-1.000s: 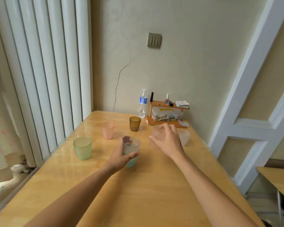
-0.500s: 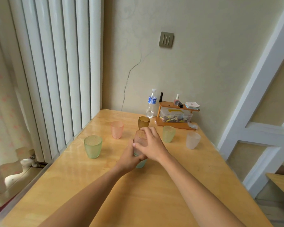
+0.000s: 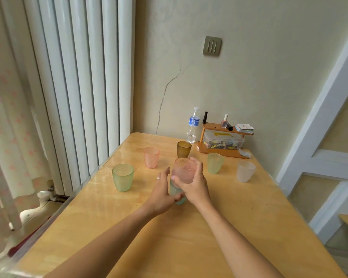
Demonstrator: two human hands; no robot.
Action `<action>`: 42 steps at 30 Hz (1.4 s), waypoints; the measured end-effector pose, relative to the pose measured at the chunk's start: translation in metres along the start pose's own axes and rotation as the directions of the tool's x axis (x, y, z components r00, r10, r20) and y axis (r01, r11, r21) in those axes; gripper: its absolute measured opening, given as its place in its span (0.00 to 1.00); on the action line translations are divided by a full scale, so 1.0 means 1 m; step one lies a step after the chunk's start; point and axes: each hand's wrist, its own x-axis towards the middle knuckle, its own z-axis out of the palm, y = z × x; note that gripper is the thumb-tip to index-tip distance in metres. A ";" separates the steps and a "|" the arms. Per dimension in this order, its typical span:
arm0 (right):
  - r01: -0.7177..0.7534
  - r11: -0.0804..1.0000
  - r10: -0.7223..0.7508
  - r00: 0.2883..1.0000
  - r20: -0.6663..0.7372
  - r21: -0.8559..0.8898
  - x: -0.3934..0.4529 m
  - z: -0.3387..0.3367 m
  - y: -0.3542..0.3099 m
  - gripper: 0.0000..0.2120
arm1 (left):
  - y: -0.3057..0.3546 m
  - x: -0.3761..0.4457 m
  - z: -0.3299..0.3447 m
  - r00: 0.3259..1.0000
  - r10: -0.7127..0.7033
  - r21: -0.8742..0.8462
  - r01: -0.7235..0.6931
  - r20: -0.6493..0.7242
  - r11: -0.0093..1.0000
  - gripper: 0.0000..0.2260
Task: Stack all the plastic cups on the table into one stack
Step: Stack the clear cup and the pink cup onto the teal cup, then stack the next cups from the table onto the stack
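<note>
At the middle of the wooden table (image 3: 189, 237), a pink cup (image 3: 184, 170) sits nested in a pale blue cup (image 3: 178, 195). My right hand (image 3: 195, 183) grips the pink cup from the right. My left hand (image 3: 163, 189) holds the blue cup's lower part, with its upper fingers spread. Loose cups stand around the pair: a green cup (image 3: 122, 177) at the left, a pink cup (image 3: 151, 157) behind it, an amber cup (image 3: 183, 149) at the back, a light green cup (image 3: 215, 163) and a frosted white cup (image 3: 245, 171) to the right.
A water bottle (image 3: 192, 125) and a small wooden shelf (image 3: 223, 141) with a clear box and small items stand against the far wall. White vertical slats (image 3: 78, 77) line the table's left side. A white door frame (image 3: 319, 127) rises on the right.
My right hand brought a pink cup from the right and set it into the blue cup that my left hand held. My left hand's fingers have loosened and spread.
</note>
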 end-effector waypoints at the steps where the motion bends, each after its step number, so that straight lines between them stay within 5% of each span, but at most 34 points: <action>1: 0.000 0.999 0.000 1.000 -0.003 0.034 -0.002 0.003 0.003 0.42 | 0.000 -0.006 -0.005 0.998 0.034 0.057 -0.030 -0.060 0.998 0.41; 5: 0.001 0.992 0.005 0.999 -0.043 0.129 -0.008 0.016 0.009 0.40 | -0.005 -0.018 -0.035 0.894 0.215 0.249 -0.122 -0.393 0.961 0.26; 7: 0.009 0.989 0.002 0.997 -0.073 0.145 -0.009 0.019 0.011 0.40 | -0.014 -0.017 -0.054 0.819 0.218 0.315 -0.047 -0.531 0.948 0.26; 10: 0.020 0.986 -0.004 0.995 -0.095 0.164 -0.008 0.023 0.013 0.41 | -0.033 -0.012 -0.078 0.798 0.034 0.322 0.203 -0.601 0.925 0.34; 14: -0.018 0.975 0.034 0.997 -0.072 0.222 -0.005 0.024 0.018 0.38 | -0.053 -0.012 -0.093 0.812 -0.221 0.234 0.397 -0.540 0.887 0.48; 19: -0.003 0.973 0.004 1.000 -0.003 0.230 0.000 0.012 0.018 0.33 | -0.059 -0.012 -0.093 0.817 -0.272 0.102 0.371 -0.508 0.923 0.40; 34: -0.079 0.972 0.075 0.997 0.024 0.222 -0.001 0.017 0.021 0.34 | 0.024 0.018 -0.073 0.863 0.024 0.053 0.003 -0.505 0.999 0.36; 42: -0.091 0.978 0.086 0.996 0.037 0.186 -0.003 0.017 0.019 0.38 | 0.076 0.041 -0.048 0.938 0.120 -0.004 -0.128 -0.325 0.992 0.39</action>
